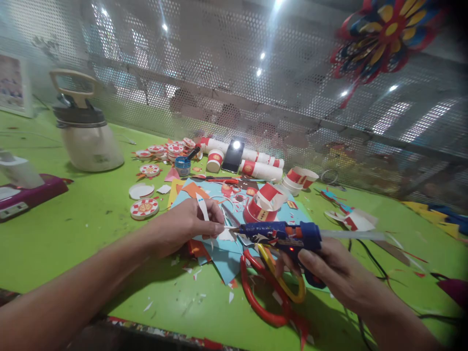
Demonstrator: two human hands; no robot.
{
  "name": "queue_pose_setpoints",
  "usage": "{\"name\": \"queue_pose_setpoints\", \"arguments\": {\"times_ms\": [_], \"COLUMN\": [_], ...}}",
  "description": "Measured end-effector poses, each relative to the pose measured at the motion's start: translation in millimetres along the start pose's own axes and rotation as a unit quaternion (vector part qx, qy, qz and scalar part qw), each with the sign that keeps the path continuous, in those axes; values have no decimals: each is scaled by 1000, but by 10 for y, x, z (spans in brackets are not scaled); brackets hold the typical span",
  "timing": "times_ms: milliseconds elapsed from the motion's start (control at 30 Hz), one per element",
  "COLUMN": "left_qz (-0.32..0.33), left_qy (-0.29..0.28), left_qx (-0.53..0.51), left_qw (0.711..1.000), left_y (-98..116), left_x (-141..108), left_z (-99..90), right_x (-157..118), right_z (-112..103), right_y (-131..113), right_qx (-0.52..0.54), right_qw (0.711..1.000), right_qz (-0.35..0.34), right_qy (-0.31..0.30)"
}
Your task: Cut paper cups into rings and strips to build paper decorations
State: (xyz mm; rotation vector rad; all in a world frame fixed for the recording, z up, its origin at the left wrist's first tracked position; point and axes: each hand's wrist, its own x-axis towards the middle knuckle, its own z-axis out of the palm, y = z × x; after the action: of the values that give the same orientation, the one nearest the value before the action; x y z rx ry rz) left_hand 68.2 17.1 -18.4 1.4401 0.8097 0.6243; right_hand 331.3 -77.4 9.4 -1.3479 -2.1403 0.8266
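My left hand [193, 224] is closed in a pinch on a white paper piece [202, 207], a curved strip with a small blue mark near its top. My right hand [329, 265] grips a blue glue gun [280, 233], its nozzle pointing left and touching or nearly touching the paper by my left fingertips. A clear glue stick [353, 235] juts from the gun's back, and a small red light glows on its side. Below the gun lie scissors [265, 292] with red and yellow handles, their blades partly hidden. Light-blue paper sheets [223, 261] lie under my hands.
Behind are a cut paper cup [261, 207], rows of stacked cups [261, 169], a phone [233, 157] with its light on and a blue jar [182, 165]. Decorated discs [145, 208] lie left, near a lantern-like container [86, 136] and a purple power strip [29, 195]. A black cord [375, 263] runs right.
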Motion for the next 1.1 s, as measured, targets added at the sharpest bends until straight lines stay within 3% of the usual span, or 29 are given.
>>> {"name": "queue_pose_setpoints", "arguments": {"times_ms": [433,767,1100], "left_qz": [3,-5,-18], "left_qy": [28,-9,-7], "left_qx": [21,0,-2], "left_qw": [999,1000,1000], "left_y": [10,-8,-9], "left_x": [8,4,8], "left_z": [0,-2,-8], "right_x": [-22,-15,-30], "right_z": [-12,0,-14], "right_y": [-51,0,-48], "right_qx": [-23,-4,-9], "right_qw": [1000,1000,1000], "right_qz": [-14,8,-3], "right_qy": [-9,-11,-22]}}
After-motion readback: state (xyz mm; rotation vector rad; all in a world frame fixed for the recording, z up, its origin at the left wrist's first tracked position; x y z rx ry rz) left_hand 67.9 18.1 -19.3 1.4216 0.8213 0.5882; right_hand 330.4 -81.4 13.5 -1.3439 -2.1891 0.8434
